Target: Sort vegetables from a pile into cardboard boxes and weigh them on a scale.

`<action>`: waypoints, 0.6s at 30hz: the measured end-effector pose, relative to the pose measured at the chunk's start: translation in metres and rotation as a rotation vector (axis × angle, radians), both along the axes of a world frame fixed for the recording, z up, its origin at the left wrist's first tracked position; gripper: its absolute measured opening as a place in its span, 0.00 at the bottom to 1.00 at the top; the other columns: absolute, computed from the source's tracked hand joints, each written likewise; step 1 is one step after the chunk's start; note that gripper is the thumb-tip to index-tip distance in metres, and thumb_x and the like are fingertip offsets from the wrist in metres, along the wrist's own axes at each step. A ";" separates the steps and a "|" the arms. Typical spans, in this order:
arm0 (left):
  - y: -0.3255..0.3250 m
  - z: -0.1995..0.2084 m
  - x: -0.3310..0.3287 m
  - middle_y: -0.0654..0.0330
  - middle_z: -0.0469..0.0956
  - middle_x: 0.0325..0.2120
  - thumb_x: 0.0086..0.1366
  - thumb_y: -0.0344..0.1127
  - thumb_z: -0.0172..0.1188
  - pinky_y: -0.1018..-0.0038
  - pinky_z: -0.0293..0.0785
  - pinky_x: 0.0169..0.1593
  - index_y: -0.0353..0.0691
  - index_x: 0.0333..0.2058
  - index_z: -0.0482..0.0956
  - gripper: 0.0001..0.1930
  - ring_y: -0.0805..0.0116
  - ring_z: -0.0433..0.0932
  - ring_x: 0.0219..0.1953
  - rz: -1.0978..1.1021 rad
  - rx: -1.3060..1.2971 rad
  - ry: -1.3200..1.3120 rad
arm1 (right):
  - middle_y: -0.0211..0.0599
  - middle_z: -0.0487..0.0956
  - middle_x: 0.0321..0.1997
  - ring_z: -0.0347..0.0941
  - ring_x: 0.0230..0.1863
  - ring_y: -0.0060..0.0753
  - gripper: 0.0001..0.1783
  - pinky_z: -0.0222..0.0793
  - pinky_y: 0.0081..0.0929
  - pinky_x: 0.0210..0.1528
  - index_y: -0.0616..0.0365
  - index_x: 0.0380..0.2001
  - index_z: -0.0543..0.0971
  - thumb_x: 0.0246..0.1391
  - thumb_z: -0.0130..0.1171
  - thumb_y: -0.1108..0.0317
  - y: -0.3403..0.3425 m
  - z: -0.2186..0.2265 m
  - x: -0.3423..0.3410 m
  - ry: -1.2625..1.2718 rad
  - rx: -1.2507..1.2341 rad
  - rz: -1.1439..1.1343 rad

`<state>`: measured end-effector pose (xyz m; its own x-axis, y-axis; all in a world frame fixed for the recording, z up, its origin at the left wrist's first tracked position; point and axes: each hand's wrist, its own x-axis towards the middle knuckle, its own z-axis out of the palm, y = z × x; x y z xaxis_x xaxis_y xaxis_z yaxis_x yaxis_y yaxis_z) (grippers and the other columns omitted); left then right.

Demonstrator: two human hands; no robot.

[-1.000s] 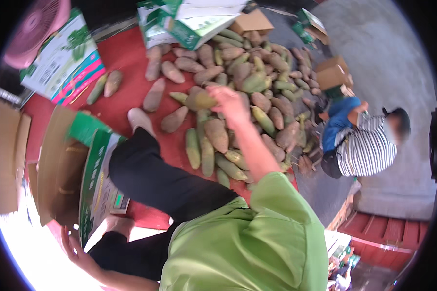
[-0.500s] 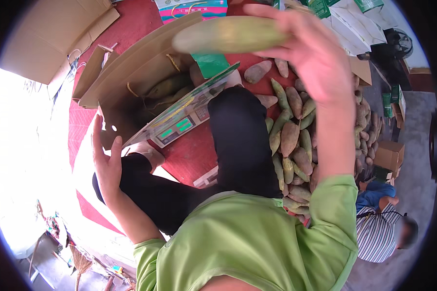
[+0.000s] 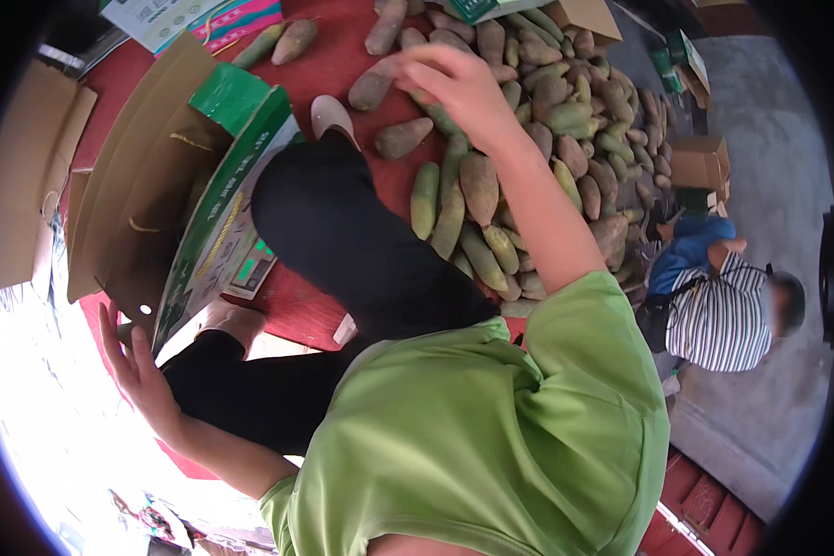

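Observation:
My left hand (image 3: 139, 380) is open, fingers apart, against the near corner of a tall open cardboard carton (image 3: 120, 204) with a green printed side and gold cord handles. Its inside is mostly in shadow. My right hand (image 3: 459, 88) reaches over the pile of long green and brown melons (image 3: 480, 190). Its fingers are apart and slightly bent, with the tips at the end of one brownish melon (image 3: 372, 86). Whether they touch it I cannot tell.
A scale with a lit green display (image 3: 250, 269) stands by the carton, near my black-trousered legs (image 3: 334, 222). Two melons lie near a bag at the far left. A person in a striped shirt (image 3: 723, 315) is at the right, near a small cardboard box (image 3: 700, 165).
My right hand has gone from above the carton to the pile, and the melon it held is no longer in it. The view has swung right; my left hand stays at the carton.

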<state>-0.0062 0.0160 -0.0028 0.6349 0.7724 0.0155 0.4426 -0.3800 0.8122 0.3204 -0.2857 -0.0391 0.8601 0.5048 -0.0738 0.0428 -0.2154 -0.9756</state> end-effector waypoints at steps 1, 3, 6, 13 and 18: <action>-0.001 -0.002 0.002 0.56 0.66 0.58 0.67 0.28 0.47 0.71 0.63 0.57 0.43 0.62 0.61 0.24 0.67 0.69 0.54 -0.018 -0.004 0.004 | 0.28 0.79 0.37 0.73 0.40 0.20 0.14 0.68 0.19 0.41 0.59 0.45 0.77 0.60 0.53 0.63 -0.028 -0.014 -0.002 0.073 -0.056 -0.088; -0.002 -0.005 0.005 0.56 0.68 0.57 0.67 0.30 0.48 0.69 0.63 0.58 0.41 0.61 0.62 0.23 0.66 0.68 0.56 0.012 0.038 -0.013 | 0.27 0.78 0.35 0.72 0.37 0.18 0.13 0.67 0.19 0.38 0.58 0.43 0.77 0.59 0.53 0.64 -0.087 -0.055 -0.012 0.176 -0.184 -0.236; -0.002 -0.005 0.004 0.56 0.69 0.57 0.68 0.34 0.48 0.68 0.62 0.60 0.40 0.60 0.64 0.23 0.64 0.66 0.58 0.034 0.075 0.023 | 0.27 0.78 0.30 0.72 0.31 0.18 0.10 0.67 0.20 0.30 0.58 0.39 0.78 0.56 0.55 0.65 -0.169 -0.139 -0.045 0.252 -0.452 -0.320; -0.002 -0.006 0.004 0.58 0.74 0.52 0.68 0.38 0.50 0.66 0.59 0.63 0.38 0.58 0.67 0.22 0.65 0.68 0.57 0.118 0.168 0.019 | 0.46 0.80 0.31 0.77 0.30 0.48 0.11 0.72 0.36 0.34 0.55 0.36 0.79 0.45 0.60 0.69 -0.260 -0.264 -0.152 -0.024 -0.944 -0.135; -0.003 -0.005 0.007 0.60 0.75 0.50 0.68 0.37 0.49 0.69 0.60 0.61 0.39 0.56 0.69 0.20 0.68 0.69 0.55 0.196 0.161 -0.016 | 0.46 0.77 0.41 0.74 0.40 0.55 0.17 0.71 0.42 0.44 0.51 0.38 0.77 0.40 0.64 0.69 -0.261 -0.266 -0.154 -0.009 -1.078 -0.412</action>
